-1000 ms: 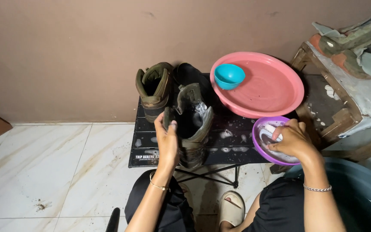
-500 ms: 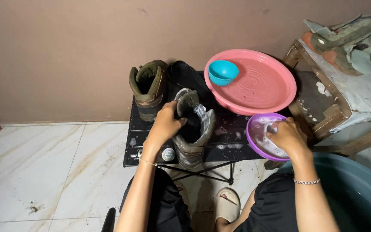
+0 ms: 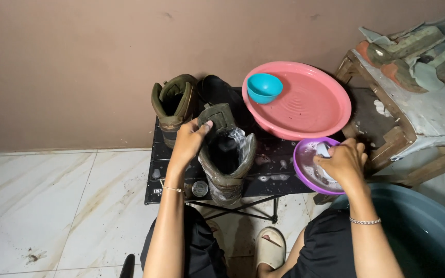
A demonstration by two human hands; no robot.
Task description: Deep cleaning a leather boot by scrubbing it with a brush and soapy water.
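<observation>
An olive boot (image 3: 227,159) stands upright on a small black folding table (image 3: 279,177), its opening facing up. My left hand (image 3: 189,141) grips the boot's tongue and collar at the left side. My right hand (image 3: 342,162) reaches into a purple bowl (image 3: 303,164) of soapy water at the table's right edge and holds a small pale object, perhaps a brush or cloth. A second olive boot (image 3: 173,105) stands behind at the left, next to a dark shoe (image 3: 217,90).
A large pink basin (image 3: 310,105) holding a teal cup (image 3: 263,86) sits at the table's back right. A wooden stool (image 3: 413,118) with worn shoes on top stands to the right. A dark tub (image 3: 423,231) lies at the lower right. Tiled floor lies to the left.
My left hand has moved from the boot's near side up to its tongue and collar. My right hand stays in the purple bowl. The view has shifted slightly.
</observation>
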